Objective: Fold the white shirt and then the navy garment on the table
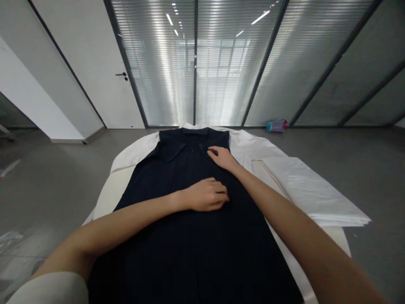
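Dark shirt lies flat mid-frame on a white-covered desk, both hands pressing it, no grip closed: left hand centre, right hand near the collar. Folded white sheets right; grey floor, glass blinds above, door upper left.

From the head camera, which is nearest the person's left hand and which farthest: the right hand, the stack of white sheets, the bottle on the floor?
1. Right hand, just beyond the left hand, near the dark shirt's collar.
2. Stack of white sheets, off to the right.
3. Bottle, far right, by the glass wall.
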`<state>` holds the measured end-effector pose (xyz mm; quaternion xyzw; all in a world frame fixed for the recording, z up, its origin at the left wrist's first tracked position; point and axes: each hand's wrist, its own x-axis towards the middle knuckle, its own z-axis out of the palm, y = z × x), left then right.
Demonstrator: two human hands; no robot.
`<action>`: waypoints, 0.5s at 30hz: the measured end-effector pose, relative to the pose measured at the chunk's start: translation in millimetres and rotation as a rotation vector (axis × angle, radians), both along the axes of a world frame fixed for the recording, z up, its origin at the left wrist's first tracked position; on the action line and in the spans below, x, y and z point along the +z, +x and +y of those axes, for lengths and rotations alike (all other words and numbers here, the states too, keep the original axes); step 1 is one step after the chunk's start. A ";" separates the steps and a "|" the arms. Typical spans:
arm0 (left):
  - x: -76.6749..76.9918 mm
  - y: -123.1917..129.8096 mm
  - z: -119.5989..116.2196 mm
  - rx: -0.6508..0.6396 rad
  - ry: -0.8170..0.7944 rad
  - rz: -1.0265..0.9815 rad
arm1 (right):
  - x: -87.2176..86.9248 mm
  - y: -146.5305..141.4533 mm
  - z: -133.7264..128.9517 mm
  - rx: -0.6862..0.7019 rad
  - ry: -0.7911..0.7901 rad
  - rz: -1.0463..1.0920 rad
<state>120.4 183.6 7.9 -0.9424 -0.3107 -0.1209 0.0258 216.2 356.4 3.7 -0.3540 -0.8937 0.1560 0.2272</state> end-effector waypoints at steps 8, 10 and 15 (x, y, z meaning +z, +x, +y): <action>-1.2 120.8 -37.2 -0.354 0.071 0.111 | 45.8 47.5 -0.9 -0.111 0.078 0.175; -0.7 125.7 -36.8 -0.368 0.085 0.127 | 47.7 59.8 -6.9 -0.115 0.113 0.142; 13.1 118.4 -41.4 -0.331 0.123 0.134 | 49.1 80.8 -15.8 -0.154 0.141 0.026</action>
